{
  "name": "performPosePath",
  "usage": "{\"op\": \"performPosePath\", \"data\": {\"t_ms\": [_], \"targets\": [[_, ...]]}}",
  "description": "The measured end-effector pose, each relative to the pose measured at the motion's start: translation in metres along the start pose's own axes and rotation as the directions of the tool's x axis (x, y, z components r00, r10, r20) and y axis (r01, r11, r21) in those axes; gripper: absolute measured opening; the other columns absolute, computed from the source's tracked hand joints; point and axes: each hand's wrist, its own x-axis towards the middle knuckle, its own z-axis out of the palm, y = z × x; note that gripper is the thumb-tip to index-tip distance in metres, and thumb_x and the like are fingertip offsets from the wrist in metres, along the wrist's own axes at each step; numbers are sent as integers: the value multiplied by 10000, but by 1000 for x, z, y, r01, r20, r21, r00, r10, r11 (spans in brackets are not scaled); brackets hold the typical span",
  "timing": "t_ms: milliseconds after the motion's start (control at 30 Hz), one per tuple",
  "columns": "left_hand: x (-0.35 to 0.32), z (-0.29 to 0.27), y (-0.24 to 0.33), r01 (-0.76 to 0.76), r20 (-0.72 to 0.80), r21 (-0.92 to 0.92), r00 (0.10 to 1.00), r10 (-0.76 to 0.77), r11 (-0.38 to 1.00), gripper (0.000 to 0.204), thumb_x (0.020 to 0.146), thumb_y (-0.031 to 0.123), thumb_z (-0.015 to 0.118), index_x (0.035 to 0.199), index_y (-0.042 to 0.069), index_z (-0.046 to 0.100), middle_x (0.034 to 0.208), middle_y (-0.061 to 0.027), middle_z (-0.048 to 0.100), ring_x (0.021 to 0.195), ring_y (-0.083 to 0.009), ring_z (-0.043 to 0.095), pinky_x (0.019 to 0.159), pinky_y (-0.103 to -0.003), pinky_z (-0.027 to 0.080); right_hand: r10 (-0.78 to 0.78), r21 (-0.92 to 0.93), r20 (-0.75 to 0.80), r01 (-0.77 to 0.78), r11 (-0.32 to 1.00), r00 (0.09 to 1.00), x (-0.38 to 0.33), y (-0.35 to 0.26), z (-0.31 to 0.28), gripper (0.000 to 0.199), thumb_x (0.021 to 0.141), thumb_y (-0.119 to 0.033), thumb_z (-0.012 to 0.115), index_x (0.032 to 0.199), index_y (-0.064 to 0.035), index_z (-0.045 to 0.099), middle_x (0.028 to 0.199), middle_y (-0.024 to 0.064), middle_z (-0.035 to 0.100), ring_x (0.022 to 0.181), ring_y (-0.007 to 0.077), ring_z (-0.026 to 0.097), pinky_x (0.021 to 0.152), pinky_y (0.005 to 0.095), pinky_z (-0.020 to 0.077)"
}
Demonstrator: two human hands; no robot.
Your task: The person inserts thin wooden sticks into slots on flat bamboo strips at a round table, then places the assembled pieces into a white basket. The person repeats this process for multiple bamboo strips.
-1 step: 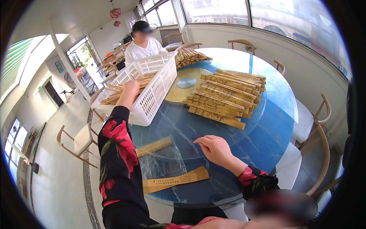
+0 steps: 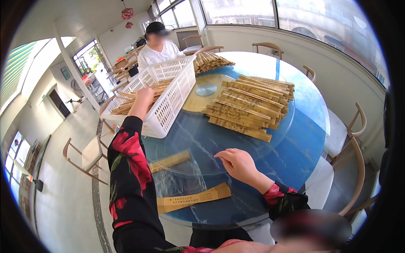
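My left hand reaches into a white slatted plastic basket, over a heap of thin wooden sticks. Its fingers are hidden behind the back of the hand. Above the table's near half, my right hand hovers with loosely bent fingers and nothing visible in it. To its lower left lies a long gold paper sleeve with dark print, flaring at one end. Behind that sits a clear plastic bag, beside another gold strip. A big pile of gold printed sleeves lies to the basket's right.
The round table has a blue marbled top and a glass turntable. Beyond the basket is a second stack of narrow strips. A person in white sits across. Wooden chairs stand around the table.
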Motion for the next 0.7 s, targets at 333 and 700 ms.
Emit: {"op": "performPosePath", "data": {"t_ms": [333, 700], "targets": [[-7, -9, 12, 35, 31, 69, 999, -37, 997, 195, 834, 165, 628, 908, 71, 782, 949, -160, 747, 907, -315, 729, 791, -431, 574, -17, -23, 7, 18, 1000, 1000, -3, 3, -2, 167, 909, -60, 587, 1018, -102, 707, 873, 92, 689, 858, 313, 658, 735, 410, 530], [-4, 4, -13, 59, 40, -27, 998, -58, 998, 292, 856, 273, 606, 942, 41, 762, 944, -206, 730, 923, -367, 715, 811, -472, 558, -41, -12, 59, 42, 999, 997, -1, -4, 5, 171, 882, -69, 590, 1016, -88, 696, 897, 84, 684, 912, 307, 654, 776, 423, 534]]}}
